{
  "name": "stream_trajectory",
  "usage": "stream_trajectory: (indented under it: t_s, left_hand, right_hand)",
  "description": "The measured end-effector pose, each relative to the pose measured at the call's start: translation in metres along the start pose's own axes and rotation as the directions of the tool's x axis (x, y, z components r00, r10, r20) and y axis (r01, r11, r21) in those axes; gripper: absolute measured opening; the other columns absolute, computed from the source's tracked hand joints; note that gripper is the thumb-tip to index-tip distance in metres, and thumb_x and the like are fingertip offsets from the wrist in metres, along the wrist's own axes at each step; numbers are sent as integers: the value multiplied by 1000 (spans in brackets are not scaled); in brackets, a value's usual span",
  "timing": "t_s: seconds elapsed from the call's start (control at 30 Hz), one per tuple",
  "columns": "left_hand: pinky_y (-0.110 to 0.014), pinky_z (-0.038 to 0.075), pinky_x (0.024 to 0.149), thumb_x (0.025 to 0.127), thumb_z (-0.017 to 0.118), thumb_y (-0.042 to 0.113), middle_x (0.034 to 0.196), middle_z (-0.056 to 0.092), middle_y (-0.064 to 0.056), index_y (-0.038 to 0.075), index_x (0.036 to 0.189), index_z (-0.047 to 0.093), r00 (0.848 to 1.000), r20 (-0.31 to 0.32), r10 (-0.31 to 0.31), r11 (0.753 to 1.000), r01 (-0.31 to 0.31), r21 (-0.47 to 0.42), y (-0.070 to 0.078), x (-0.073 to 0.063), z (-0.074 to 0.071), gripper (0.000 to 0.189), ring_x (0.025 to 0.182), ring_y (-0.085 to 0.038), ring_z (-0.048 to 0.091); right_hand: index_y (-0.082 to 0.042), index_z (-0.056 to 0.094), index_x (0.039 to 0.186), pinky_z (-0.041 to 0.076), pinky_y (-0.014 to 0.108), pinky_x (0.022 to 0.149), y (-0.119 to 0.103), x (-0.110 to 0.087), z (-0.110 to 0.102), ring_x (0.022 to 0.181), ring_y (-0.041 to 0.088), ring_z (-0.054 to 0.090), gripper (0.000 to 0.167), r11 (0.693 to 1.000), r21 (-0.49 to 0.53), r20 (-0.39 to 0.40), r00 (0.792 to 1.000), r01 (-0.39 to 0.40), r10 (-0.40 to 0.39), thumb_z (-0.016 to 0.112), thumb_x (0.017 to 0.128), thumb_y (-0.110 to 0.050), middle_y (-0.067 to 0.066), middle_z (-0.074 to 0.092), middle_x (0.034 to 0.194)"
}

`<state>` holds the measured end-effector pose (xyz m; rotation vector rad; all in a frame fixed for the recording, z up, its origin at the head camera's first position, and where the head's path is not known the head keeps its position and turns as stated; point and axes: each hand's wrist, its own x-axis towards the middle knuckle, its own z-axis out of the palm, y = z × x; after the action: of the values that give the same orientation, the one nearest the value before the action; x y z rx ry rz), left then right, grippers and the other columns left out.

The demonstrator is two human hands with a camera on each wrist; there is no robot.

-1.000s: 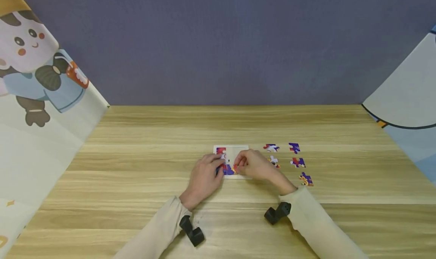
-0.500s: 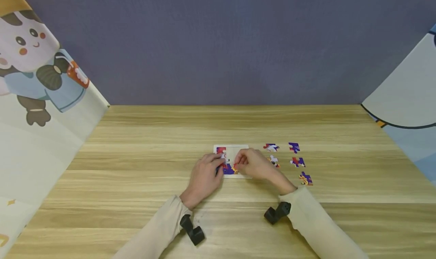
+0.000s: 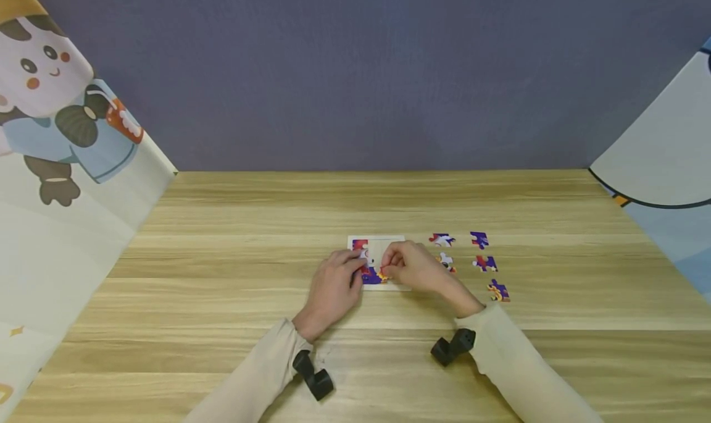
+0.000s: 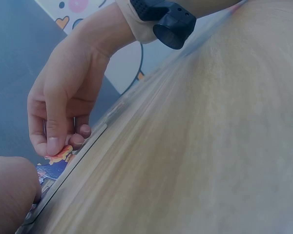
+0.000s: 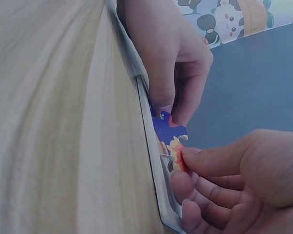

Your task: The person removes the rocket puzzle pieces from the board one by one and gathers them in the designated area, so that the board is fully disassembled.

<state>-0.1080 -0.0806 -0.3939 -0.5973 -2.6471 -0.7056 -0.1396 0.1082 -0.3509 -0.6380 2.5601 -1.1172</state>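
A white-rimmed puzzle tray [image 3: 383, 238] lies flat between both hands, with red, white and purple pieces along its left side. My right hand [image 3: 413, 267] pinches a purple-and-orange puzzle piece [image 5: 168, 130] by its orange end, low over the tray's near side. In the right wrist view this piece tilts up from the tray, its purple end close to the left thumb. My left hand [image 3: 336, 284] rests at the tray's left edge, fingers extended over the pieces there and hiding part of them. The tray's right part is hidden behind the right hand.
Several loose puzzle pieces lie to the right of the tray, among them a red-and-white piece [image 3: 442, 240], a purple piece [image 3: 480, 239] and a purple-and-yellow piece [image 3: 498, 291]. A dark wall [image 3: 378, 77] rises behind the wooden table [image 3: 222, 225].
The pinched puzzle piece has shifted slightly left, toward the left thumb. The left thumb has moved a little left too. The loose pieces stay as they were.
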Motion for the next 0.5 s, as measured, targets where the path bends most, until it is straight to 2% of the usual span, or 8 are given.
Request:
stream_trajectory:
  t_s: [0.5]
  left_hand:
    - [-42,51,92,83,62,7,117,67,-10,5,106,72,1000,-4,4,1000,-4,0,0,0,-1,24,108,-26,61]
  right_hand:
    - [1,60,86,46,20,53,3,-1,-1,62,11,57,4,994,111,28,1000,-4,1,60,89,2,9,61,75]
